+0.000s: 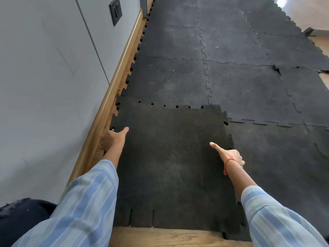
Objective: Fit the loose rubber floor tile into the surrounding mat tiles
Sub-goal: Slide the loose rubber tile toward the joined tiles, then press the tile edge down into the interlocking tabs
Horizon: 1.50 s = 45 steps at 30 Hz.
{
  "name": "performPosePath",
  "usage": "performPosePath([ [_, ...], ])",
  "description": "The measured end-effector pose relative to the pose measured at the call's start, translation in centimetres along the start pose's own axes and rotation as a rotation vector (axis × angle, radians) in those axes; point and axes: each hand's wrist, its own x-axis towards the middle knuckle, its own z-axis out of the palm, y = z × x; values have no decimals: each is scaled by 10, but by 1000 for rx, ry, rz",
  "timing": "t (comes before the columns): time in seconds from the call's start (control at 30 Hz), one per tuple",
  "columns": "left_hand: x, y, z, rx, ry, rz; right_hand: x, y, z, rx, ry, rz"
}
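Observation:
The loose rubber floor tile is black with puzzle-tooth edges. It lies in the near left corner of the mat, its far right corner riding over the surrounding mat tiles. My left hand grips its left edge beside the skirting, thumb on top. My right hand grips its right edge, thumb stretched across the top face. Small gaps show along the far seam.
A grey wall with a wooden skirting board runs along the left, with a dark wall plate higher up. Bare wooden floor shows below the tile's near edge. A dark fabric bundle lies at bottom left.

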Motion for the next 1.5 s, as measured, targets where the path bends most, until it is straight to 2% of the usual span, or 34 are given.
performPosePath([
  [0.2,21,0,11,104,10,44,7,-14,3,-27,-84,-41],
  [0.27,20,-1,17,197,-92,86,7,-12,1,-148,-153,-56],
  [0.4,0,3,42,672,-435,293,-12,-22,9,-640,-155,-213],
  [0.47,-19,5,58,824,-578,334,-24,-29,17,-802,-207,-251],
  [0.6,-43,8,69,1051,-666,401,-46,-24,30,-1027,-259,-230],
  [0.73,-52,26,69,1105,-709,315,-59,-34,42,-893,-253,-229],
  [0.87,-56,41,86,1202,-664,236,-36,-56,51,-663,-108,-284],
  [0.97,-56,30,87,1245,-628,284,-13,-63,50,-520,-66,-126],
  [1.07,-50,24,80,1278,-659,344,4,-65,47,-405,-74,-17],
  [1.4,-48,49,80,1300,-753,290,27,-87,38,-439,-175,75],
  [1.5,-44,69,90,1194,-640,333,35,-84,38,-449,-150,36],
])
